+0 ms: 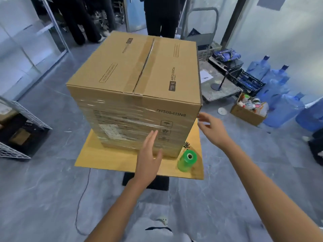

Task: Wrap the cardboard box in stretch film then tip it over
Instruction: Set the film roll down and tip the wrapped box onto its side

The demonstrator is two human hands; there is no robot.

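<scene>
1. The left hand [148, 154] reaches forward with a straight forearm. Its fingers are straight and close together and its thumb is set apart, and it holds nothing. The fingertips overlap the near face of the cardboard box [139, 67], but whether they touch it cannot be told.
2. The right hand [212, 128] is stretched out at the box's near right edge with its fingers loosely spread and nothing in its grasp. The fingertips are just beside that corner.
3. The box stands upright on a flat cardboard sheet [104, 159], which lies on a low black base [162, 182]. The top seam of the box is taped. Clear stretch film covers the lower part of its near face, and the band under the top edge is bare.
4. A green roll of stretch film [187, 162] stands on the sheet, just beside the box's near right corner and between the two forearms.
5. To the right, on the grey floor [52, 198], are blue water bottles [279, 95], a small open carton [248, 114], a black crate [246, 81] and a flat trolley [218, 91].
6. A white wire rack [17, 137] stands on the left. People's legs [160, 16] stand beyond the box.
</scene>
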